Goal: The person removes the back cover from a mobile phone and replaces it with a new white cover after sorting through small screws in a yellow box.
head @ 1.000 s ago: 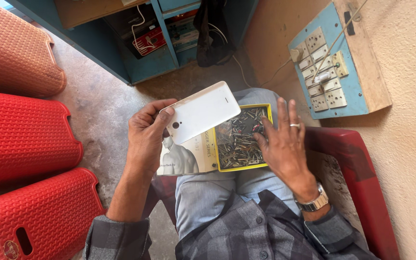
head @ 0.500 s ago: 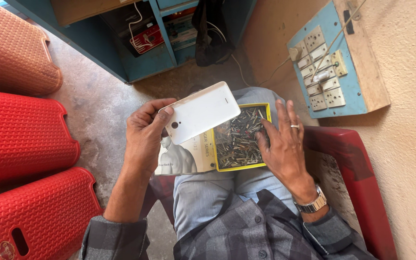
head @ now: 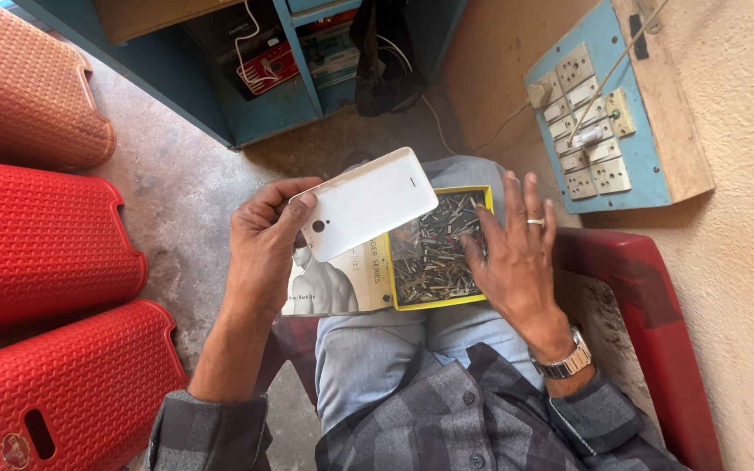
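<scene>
Left hand [head: 263, 244] grips a white phone back cover [head: 364, 202]; right hand [head: 517, 253], fingers spread, rests in a yellow box [head: 434, 303] of small metal parts [head: 429, 253].

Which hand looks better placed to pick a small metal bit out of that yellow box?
Probably the right hand: its spread fingers already rest in the yellow box among the metal bits. The left hand is occupied holding the white phone.

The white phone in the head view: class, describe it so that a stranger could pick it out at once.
Find the yellow-rimmed box of small metal parts on the seated person's lap. Above its left half, the left hand holds up a flat white phone, back facing the camera. It is the only plain white slab there, with one small dark hole.
</scene>
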